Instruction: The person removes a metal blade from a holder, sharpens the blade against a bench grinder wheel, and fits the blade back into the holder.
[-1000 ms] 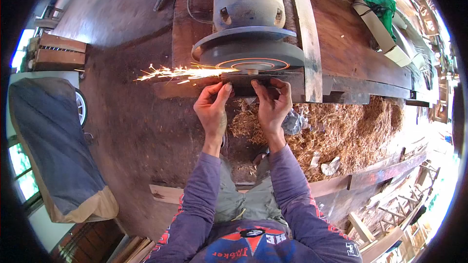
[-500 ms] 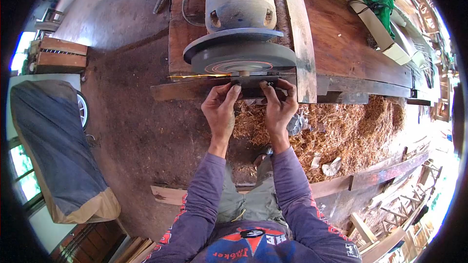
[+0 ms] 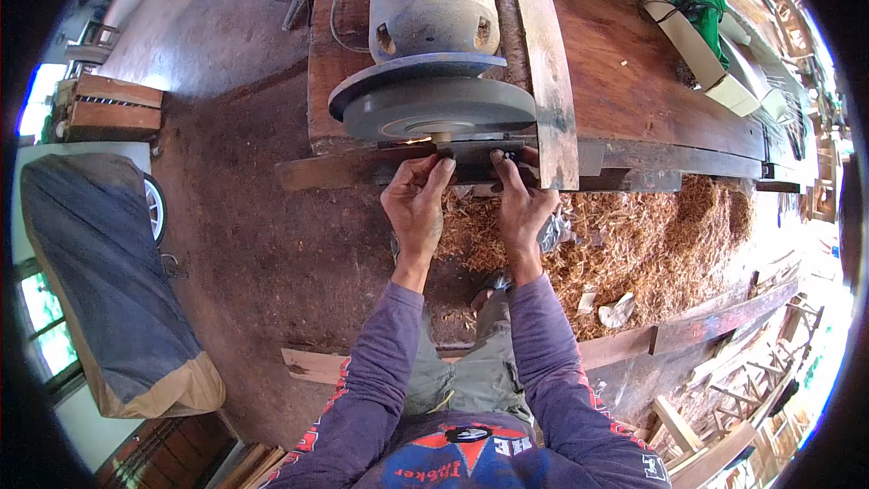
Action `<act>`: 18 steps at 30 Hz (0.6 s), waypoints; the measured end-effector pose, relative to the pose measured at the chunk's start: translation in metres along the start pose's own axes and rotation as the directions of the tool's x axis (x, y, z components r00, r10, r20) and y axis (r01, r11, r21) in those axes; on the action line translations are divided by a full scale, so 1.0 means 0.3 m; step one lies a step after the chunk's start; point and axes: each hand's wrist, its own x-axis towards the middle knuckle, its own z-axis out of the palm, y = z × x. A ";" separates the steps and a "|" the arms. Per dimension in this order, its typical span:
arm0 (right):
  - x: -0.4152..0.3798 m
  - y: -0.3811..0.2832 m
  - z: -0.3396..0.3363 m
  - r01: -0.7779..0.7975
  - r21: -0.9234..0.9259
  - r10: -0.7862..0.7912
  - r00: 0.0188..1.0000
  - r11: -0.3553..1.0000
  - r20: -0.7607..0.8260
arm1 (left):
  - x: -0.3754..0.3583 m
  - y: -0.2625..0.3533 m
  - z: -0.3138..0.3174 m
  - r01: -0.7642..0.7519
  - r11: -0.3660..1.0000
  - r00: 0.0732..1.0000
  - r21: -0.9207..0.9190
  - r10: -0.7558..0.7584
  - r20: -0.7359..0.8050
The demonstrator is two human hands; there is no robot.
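The long sparks are gone now. Both hands, left hand and right hand, pinch the flat metal blade under the grinding wheel, mid-frame. It looks hard, thin and sharp; hold its back edge.

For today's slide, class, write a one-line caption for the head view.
Both hands, left hand and right hand, press a dark metal piece against the grinding wheel.

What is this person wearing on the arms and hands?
Long purple sleeves reach the wrists, with red and white lettering near the upper arms. The left hand and right hand are bare: no gloves. I see no rings or watch.
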 end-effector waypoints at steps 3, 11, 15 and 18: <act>-0.008 -0.057 -0.001 -0.033 0.031 0.034 0.999 0.999 -0.003 | -0.003 -0.005 0.006 0.011 1.000 1.000 -0.010 -0.011 0.001; -0.059 -0.010 -0.126 0.043 0.002 -0.043 0.999 0.999 0.020 | -0.109 0.048 0.024 0.000 0.989 0.996 0.147 -0.014 0.093; -0.227 0.058 -0.224 0.106 0.042 -0.108 0.994 0.993 0.030 | -0.281 0.047 -0.076 -0.023 0.981 0.994 0.191 0.001 0.113; -0.308 0.002 -0.246 0.225 0.095 -0.226 0.974 0.970 0.004 | -0.374 0.115 -0.127 -0.238 0.943 0.964 0.233 0.199 0.177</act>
